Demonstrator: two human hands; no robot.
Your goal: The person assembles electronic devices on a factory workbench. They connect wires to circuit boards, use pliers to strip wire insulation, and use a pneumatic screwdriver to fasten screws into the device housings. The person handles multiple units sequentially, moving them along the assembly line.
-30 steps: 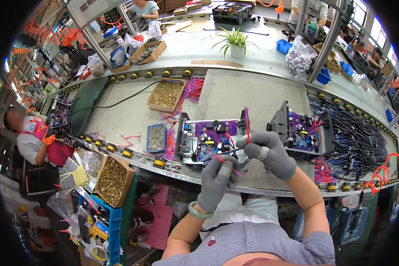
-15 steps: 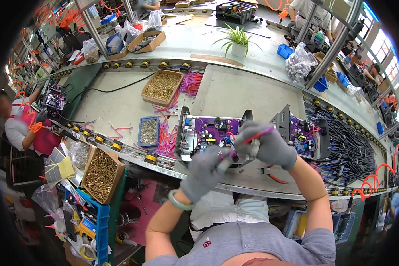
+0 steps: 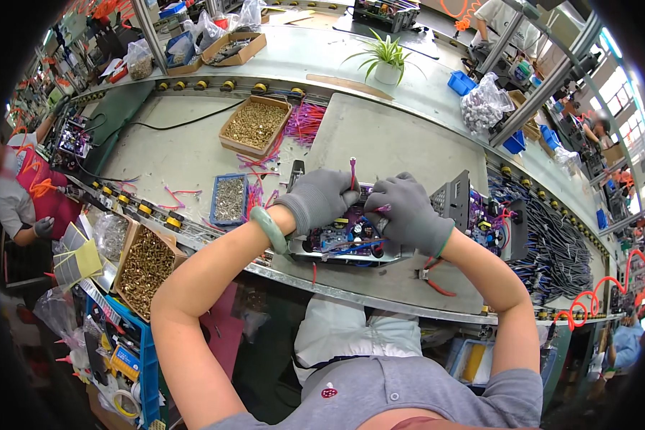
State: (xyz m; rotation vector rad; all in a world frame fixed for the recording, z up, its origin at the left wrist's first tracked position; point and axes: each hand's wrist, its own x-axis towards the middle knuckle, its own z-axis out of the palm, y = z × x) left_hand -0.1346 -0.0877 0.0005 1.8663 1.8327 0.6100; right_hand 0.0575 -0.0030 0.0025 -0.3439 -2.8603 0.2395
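Both hands wear grey gloves and work over an open device unit with a purple circuit board [image 3: 347,235]. My left hand [image 3: 321,201] is closed at the board's far left part, on a thin red and purple wire [image 3: 352,172] that sticks up past the fingers. Close beside it, my right hand [image 3: 408,213] is closed, fingers bent down over the board. A purple wire end [image 3: 383,209] shows at its fingers; the rest of what it grips is hidden. Blue wires [image 3: 355,249] lie across the unit's near side. Red-handled pliers [image 3: 437,281] lie near my right wrist.
A second open unit [image 3: 486,218] stands to the right, beside a heap of black cables [image 3: 555,244]. Left lie a carton of brass-coloured parts [image 3: 256,123], a blue tray of small metal parts [image 3: 229,199] and pink-purple wires [image 3: 304,123]. A co-worker [image 3: 32,179] is at far left.
My left hand has moved up and away from me onto the unit's far side, its wire now upright. My right hand has dropped slightly and turned downward; the red-purple wire it held up no longer shows there.
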